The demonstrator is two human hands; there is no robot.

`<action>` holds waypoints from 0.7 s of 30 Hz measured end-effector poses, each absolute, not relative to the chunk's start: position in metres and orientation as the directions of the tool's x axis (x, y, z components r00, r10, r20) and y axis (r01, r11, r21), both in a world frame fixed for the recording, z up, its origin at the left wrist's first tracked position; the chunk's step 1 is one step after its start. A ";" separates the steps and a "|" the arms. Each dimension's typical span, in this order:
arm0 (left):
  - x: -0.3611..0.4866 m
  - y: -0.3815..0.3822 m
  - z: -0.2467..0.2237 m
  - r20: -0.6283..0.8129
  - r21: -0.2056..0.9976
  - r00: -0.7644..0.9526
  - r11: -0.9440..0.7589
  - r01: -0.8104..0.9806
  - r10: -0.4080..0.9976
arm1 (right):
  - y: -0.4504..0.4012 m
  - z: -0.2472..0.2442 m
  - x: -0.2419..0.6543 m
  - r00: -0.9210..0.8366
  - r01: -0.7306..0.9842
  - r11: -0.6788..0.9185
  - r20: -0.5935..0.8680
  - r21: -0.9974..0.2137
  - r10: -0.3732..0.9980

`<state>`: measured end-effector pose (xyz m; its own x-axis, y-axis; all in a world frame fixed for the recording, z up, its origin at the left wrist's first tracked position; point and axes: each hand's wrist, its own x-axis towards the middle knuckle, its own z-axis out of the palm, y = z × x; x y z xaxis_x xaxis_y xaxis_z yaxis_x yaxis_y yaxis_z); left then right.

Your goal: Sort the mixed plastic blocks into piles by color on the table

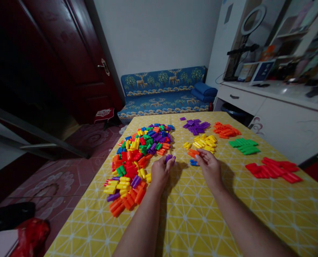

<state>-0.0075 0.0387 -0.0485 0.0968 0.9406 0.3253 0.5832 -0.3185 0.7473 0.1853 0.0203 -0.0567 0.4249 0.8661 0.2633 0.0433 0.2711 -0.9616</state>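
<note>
My left hand (160,172) is closed on a purple plastic building piece (169,157), beside a large mixed-colour pile (137,153). Pinched in the fingers of my right hand (209,165) is an orange plastic building piece (193,152). A blue piece (193,162) lies on the table just below it. Past my right hand are single-colour heaps: yellow (205,142), purple (196,126), orange (225,130), green (244,145) and red (273,169).
The pieces lie on a table with a yellow patterned cloth (191,221). Behind it stands a blue sofa (161,101) with deer on its cover. A white cabinet (292,123) is at the right, a dark red door (89,60) at the left.
</note>
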 end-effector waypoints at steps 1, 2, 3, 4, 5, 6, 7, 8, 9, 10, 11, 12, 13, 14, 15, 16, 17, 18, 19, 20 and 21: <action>-0.007 0.039 -0.049 0.328 0.740 0.104 -0.323 0.590 0.939 | 0.020 -0.056 0.185 0.424 0.038 0.268 0.259 -0.963 0.868; -0.007 0.038 -0.049 0.333 0.730 0.111 -0.330 0.599 0.936 | 0.021 -0.056 0.186 0.422 0.035 0.267 0.256 -0.963 0.869; -0.007 0.038 -0.049 0.338 0.717 0.119 -0.337 0.610 0.934 | 0.021 -0.056 0.186 0.421 0.034 0.268 0.257 -0.963 0.870; -0.007 0.037 -0.049 0.339 0.705 0.127 -0.341 0.622 0.932 | 0.021 -0.056 0.186 0.420 0.036 0.269 0.259 -0.963 0.870; -0.007 0.037 -0.049 0.335 0.693 0.132 -0.339 0.637 0.933 | 0.021 -0.056 0.186 0.418 0.039 0.270 0.261 -0.962 0.870; -0.007 0.036 -0.050 0.327 0.684 0.133 -0.332 0.649 0.935 | 0.021 -0.057 0.186 0.417 0.045 0.271 0.264 -0.962 0.870; -0.007 0.036 -0.050 0.320 0.683 0.130 -0.324 0.655 0.939 | 0.021 -0.057 0.185 0.417 0.050 0.271 0.267 -0.961 0.869; -0.008 0.036 -0.051 0.314 0.688 0.125 -0.316 0.653 0.941 | 0.020 -0.057 0.185 0.419 0.052 0.271 0.267 -0.961 0.868; -0.008 0.036 -0.051 0.310 0.698 0.115 -0.308 0.646 0.944 | 0.020 -0.057 0.185 0.422 0.054 0.269 0.266 -0.962 0.867; -0.008 0.036 -0.051 0.305 0.709 0.105 -0.299 0.639 0.947 | 0.020 -0.057 0.185 0.424 0.055 0.264 0.262 -0.963 0.867; -0.008 0.037 -0.052 0.298 0.718 0.096 -0.289 0.633 0.950 | 0.021 -0.057 0.187 0.424 0.057 0.257 0.256 -0.965 0.868; -0.008 0.037 -0.052 0.291 0.726 0.091 -0.281 0.627 0.953 | 0.023 -0.057 0.191 0.424 0.062 0.247 0.249 -0.967 0.871; -0.008 0.037 -0.052 0.283 0.732 0.088 -0.275 0.623 0.955 | 0.027 -0.056 0.197 0.426 0.072 0.235 0.243 -0.969 0.871; -0.009 0.038 -0.052 0.278 0.737 0.089 -0.272 0.618 0.956 | 0.034 -0.056 0.205 0.435 0.087 0.222 0.238 -0.971 0.869; -0.009 0.038 -0.052 0.275 0.743 0.095 -0.275 0.611 0.957 | 0.042 -0.054 0.216 0.452 0.107 0.207 0.233 -0.973 0.861; -0.009 0.038 -0.051 0.274 0.747 0.103 -0.279 0.603 0.956 | 0.052 -0.053 0.229 0.478 0.130 0.191 0.230 -0.973 0.848; -0.009 0.037 -0.051 0.275 0.749 0.109 -0.284 0.599 0.955 | 0.064 -0.051 0.243 0.512 0.157 0.176 0.233 -0.972 0.827; -0.009 0.037 -0.050 0.273 0.747 0.114 -0.285 0.600 0.955 | 0.077 -0.049 0.259 0.548 0.191 0.164 0.244 -0.968 0.800; -0.009 0.037 -0.049 0.271 0.742 0.117 -0.285 0.606 0.955 | 0.089 -0.048 0.274 0.583 0.232 0.162 0.271 -0.959 0.766; -0.009 0.036 -0.049 0.269 0.736 0.118 -0.283 0.615 0.956 | 0.100 -0.046 0.288 0.612 0.290 0.177 0.324 -0.941 0.721; -0.009 0.036 -0.048 0.270 0.728 0.118 -0.283 0.625 0.956 | 0.109 -0.045 0.300 0.627 0.353 0.193 0.385 -0.915 0.677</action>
<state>-0.0088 0.0359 -0.0481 0.1182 0.9557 0.2697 0.6247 -0.2827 0.7279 0.3001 0.1090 -0.0452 0.6269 0.6774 0.3848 0.3530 0.1933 -0.9154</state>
